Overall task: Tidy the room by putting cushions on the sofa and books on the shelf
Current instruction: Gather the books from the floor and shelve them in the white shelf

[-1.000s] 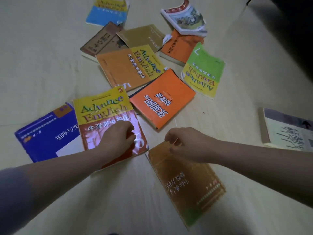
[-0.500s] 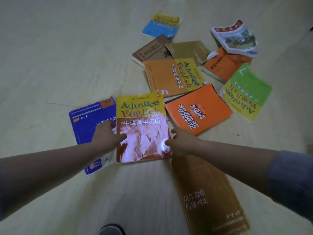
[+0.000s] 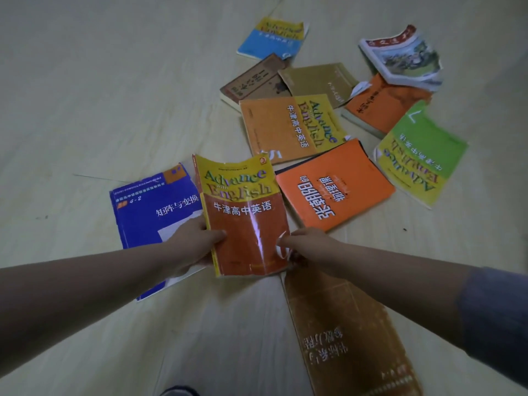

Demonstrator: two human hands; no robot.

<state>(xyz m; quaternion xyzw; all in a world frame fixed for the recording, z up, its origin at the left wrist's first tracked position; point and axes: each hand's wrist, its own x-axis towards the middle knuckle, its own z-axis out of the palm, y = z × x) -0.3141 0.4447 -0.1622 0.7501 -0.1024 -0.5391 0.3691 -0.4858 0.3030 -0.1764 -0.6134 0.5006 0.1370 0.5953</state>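
Note:
Several books lie scattered on a pale floor. A yellow and red "Advance with English" book [image 3: 244, 215] is gripped by both hands. My left hand [image 3: 193, 242] clasps its left edge and my right hand [image 3: 307, 245] pinches its lower right corner. The book's near end is tilted up off the floor. Partly under it to the left lies a blue book [image 3: 151, 212]. A brown book [image 3: 348, 335] lies below my right hand. No cushion, sofa or shelf is in view.
Further off lie an orange book [image 3: 334, 184], an orange and yellow book [image 3: 288, 127], a green and yellow book [image 3: 420, 152] and several more [image 3: 271, 38] behind them. Bare floor [image 3: 100, 95] stretches to the left. A dark shoe tip [image 3: 178, 391] shows at the bottom edge.
My left hand has shifted from the cover to the book's left edge. My right hand left the brown book and took the red book's corner. The book has been lifted at its near end.

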